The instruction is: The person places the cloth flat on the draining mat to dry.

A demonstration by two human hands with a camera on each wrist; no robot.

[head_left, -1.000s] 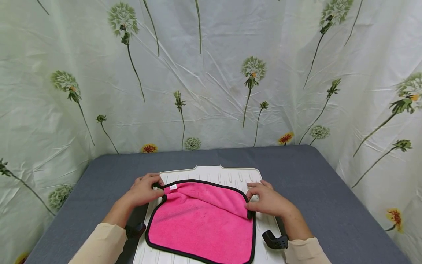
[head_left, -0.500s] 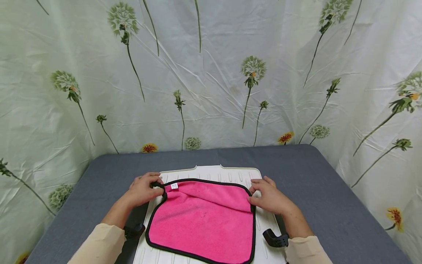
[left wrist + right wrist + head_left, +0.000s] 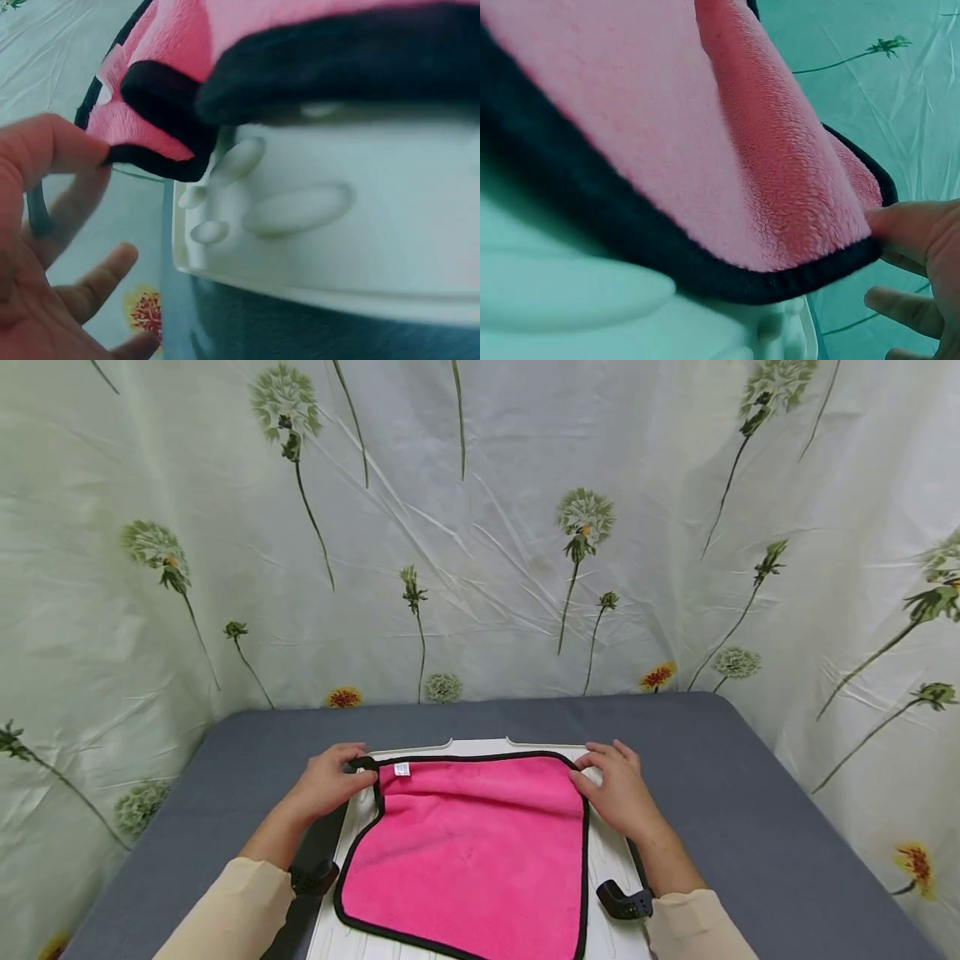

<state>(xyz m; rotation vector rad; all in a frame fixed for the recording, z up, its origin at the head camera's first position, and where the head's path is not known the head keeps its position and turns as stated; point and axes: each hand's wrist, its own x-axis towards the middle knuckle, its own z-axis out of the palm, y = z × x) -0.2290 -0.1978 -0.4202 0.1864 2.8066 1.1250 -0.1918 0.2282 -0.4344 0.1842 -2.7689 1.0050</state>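
Observation:
A pink plush cloth (image 3: pixel 472 868) with black edging lies on a white ribbed board (image 3: pixel 611 877), its far edge lifted and rippled. My left hand (image 3: pixel 327 783) pinches the far left corner between thumb and finger, close to a small white label (image 3: pixel 402 769). In the left wrist view, the cloth's black border (image 3: pixel 157 161) folds over near the left fingertips. At the far right corner, my right hand (image 3: pixel 617 787) pinches the edge; the right wrist view shows the right thumb (image 3: pixel 911 225) on the pink side, other fingers spread below.
The board rests on a table with a dark grey cover (image 3: pixel 712 793). Behind and beside it hangs a pale curtain (image 3: pixel 495 568) printed with dandelions. A black wrist camera (image 3: pixel 624 902) sits at the right wrist, another black device (image 3: pixel 315 878) at the left.
Both hands have moved slightly away from the body, drawing the cloth's far edge toward the far side of the board. The right corner, folded inward before, is now spread outward.

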